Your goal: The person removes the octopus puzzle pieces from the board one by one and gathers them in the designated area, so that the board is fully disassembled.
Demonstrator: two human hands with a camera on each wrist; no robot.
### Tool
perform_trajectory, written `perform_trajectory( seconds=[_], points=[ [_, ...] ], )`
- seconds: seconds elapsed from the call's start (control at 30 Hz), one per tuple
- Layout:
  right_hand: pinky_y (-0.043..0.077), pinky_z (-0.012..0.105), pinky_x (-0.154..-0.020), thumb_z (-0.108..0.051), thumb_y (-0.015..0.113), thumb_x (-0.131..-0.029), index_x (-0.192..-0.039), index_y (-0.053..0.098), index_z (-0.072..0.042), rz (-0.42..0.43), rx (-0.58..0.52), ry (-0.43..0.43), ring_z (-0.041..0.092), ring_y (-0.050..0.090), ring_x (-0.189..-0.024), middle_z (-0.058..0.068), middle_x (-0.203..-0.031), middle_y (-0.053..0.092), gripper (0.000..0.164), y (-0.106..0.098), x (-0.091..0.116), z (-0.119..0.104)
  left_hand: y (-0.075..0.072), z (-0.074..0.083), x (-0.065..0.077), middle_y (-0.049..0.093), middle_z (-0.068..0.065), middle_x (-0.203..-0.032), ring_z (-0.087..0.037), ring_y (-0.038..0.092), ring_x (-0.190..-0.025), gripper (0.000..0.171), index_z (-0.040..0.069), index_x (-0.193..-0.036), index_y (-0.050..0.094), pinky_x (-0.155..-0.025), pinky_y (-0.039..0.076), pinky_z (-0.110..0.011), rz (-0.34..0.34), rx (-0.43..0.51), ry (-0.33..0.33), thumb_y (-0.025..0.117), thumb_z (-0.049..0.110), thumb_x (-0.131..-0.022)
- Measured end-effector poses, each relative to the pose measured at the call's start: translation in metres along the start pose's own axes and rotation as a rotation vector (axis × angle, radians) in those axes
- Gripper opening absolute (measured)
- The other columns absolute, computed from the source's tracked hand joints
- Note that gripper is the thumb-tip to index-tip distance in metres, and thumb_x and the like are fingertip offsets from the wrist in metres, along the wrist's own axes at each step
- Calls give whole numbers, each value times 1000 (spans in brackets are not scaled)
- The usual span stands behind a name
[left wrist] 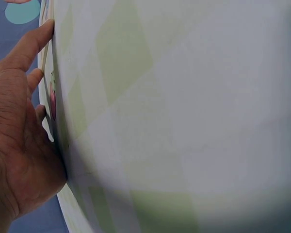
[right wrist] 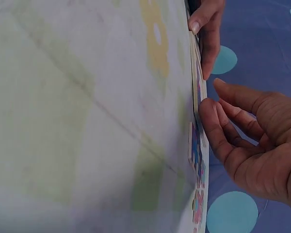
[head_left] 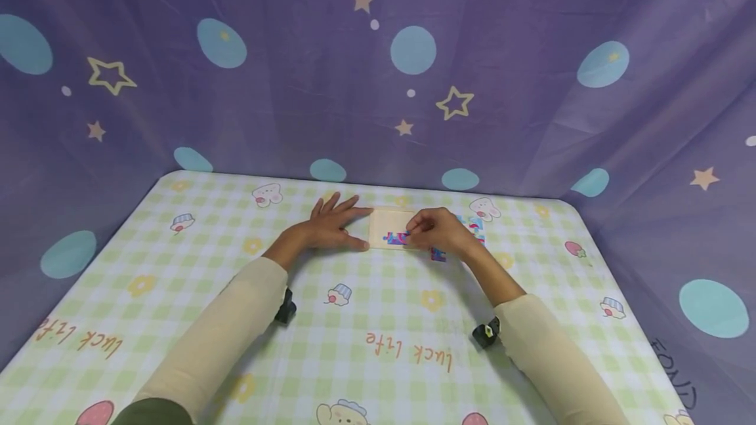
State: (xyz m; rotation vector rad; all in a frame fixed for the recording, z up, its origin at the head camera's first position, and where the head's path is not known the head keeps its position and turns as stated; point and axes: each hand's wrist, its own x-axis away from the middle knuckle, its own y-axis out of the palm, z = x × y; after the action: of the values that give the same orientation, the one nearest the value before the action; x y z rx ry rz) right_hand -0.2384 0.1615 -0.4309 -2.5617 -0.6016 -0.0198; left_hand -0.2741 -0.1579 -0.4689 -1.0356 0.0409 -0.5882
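Note:
A shallow pale wooden tray (head_left: 388, 218) lies toward the far side of the table, with joined blue, purple and pink jigsaw pieces (head_left: 394, 239) along its near edge. My left hand (head_left: 332, 225) is spread at the tray's left side, thumb and forefinger against its corners. Over the tray's right part, my right hand (head_left: 438, 229) bends its fingers by the pieces and hides that end. In the right wrist view a gap shows between its thumb and forefinger, the thumb right at the tray's edge. One loose jigsaw piece (head_left: 438, 254) lies just below this hand.
More jigsaw pieces (head_left: 476, 223) lie to the right of the tray, partly behind the right hand. A green-and-white checked cloth (head_left: 378, 307) covers the table. A purple curtain (head_left: 331, 110) with stars and dots hangs behind it.

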Motion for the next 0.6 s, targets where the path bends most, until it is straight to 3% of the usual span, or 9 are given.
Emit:
perform_trajectory(
  seconds=[0.27,0.43,0.6],
  points=[
    [58,23,-82,-6,92,-90,-118,80,1,-3,41,6,14,71,-95,11,-106,80,31,4,-4,-3,2,0,-1,1,6,-193,-33,-21,-178,96,46,-177,34,-140,-19,-65,-3,-7,-11,77,73,-95],
    [58,25,-79,-8,93,-89,-122,82,-3,-16,92,35,14,71,-95,11,-108,81,35,3,-7,-3,0,4,2,0,6,-193,-33,-22,-178,96,45,-178,34,-139,-20,-65,-10,0,-10,76,74,-96],
    [56,24,-76,-11,94,-90,-123,84,-6,-37,128,52,13,69,-96,8,-107,80,34,4,-9,-5,2,-2,-2,2,4,-194,-35,-20,-178,99,45,-177,35,-140,-18,-66,-1,-15,-5,76,77,-94]
  ],
)
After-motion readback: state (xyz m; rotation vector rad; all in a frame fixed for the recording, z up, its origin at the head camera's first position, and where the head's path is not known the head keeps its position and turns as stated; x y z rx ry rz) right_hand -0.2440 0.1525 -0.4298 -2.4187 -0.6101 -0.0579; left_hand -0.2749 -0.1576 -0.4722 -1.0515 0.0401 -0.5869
